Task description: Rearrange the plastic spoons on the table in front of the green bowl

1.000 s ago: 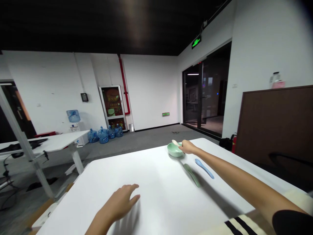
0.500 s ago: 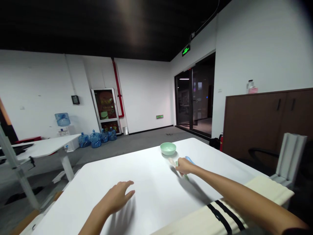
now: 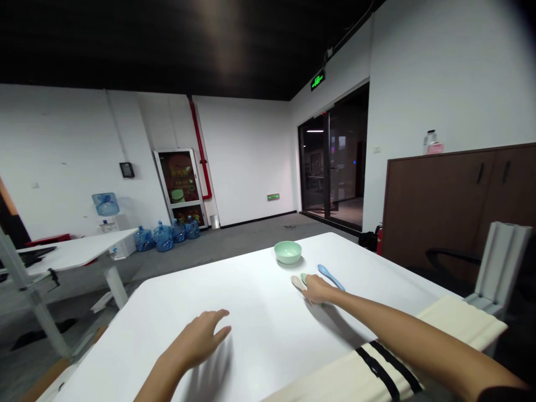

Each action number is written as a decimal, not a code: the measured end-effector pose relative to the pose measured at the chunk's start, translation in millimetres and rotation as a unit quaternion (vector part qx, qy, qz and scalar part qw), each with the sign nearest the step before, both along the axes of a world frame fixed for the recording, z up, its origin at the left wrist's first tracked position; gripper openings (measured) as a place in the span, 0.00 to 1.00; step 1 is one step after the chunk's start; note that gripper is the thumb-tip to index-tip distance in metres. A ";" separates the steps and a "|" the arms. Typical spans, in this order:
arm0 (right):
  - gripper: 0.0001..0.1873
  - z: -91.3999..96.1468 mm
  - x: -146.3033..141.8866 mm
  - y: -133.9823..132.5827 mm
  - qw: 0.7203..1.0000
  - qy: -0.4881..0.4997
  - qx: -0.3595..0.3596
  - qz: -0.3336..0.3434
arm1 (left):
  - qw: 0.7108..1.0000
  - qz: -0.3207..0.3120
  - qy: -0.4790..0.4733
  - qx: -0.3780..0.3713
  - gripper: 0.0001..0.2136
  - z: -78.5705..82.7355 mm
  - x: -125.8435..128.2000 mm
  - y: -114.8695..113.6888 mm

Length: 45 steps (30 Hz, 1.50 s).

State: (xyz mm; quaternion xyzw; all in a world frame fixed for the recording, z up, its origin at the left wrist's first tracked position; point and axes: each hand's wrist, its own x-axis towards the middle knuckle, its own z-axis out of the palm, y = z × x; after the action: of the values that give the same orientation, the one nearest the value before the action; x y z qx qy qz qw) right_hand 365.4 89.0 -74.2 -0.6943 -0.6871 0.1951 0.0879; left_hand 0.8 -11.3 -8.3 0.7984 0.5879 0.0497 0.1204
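My left hand (image 3: 205, 336) hovers over the left part of the white table (image 3: 255, 312), fingers apart, holding nothing. My right hand (image 3: 317, 289) is closed low over the table, its fingers around the handle of a beige spoon (image 3: 297, 282). Just beside that spoon's bowl shows the bowl end of a green spoon (image 3: 304, 277); the rest of it is mostly hidden by my right hand. A blue spoon (image 3: 329, 276) lies on the table to the right of this hand. Beyond the spoons stands a light green bowl (image 3: 288, 253), upright.
A cream cloth (image 3: 335, 375) with black stripes lies along the near right edge, under my right forearm. An upright metal profile (image 3: 502, 262) rises at the right. Another white table (image 3: 84, 248) stands to the left, and blue water bottles (image 3: 163, 237) are on the floor behind.
My right hand has moved slightly right and down with the beige spoon, uncovering more of the blue spoon. My left hand has stayed in place. The view has tilted a little.
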 end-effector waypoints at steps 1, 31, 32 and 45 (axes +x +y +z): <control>0.08 -1.4 0.4 1.0 1.000 -0.004 -0.001 0.000 | 1.000 -0.001 0.000 0.001 0.27 -0.5 -0.1 0.4; 0.12 -5.3 22.3 12.0 0.993 -0.111 0.033 -0.037 | 1.000 -0.002 -0.009 -0.007 0.29 -5.9 -3.8 5.2; 0.12 -5.2 22.7 11.9 0.993 -0.109 0.030 -0.033 | 1.000 -0.001 -0.008 -0.008 0.29 -5.6 -3.6 5.1; 0.11 35.5 -39.0 20.9 0.996 -0.036 0.030 0.077 | 1.000 0.003 -0.007 -0.001 0.27 -1.2 -2.7 1.5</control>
State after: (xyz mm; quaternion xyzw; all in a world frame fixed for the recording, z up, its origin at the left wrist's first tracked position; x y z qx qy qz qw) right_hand 326.4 110.0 -38.7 -0.6428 -0.7469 0.1554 0.0690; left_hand -1.9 -9.8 -9.5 0.7961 0.5896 0.0545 0.1252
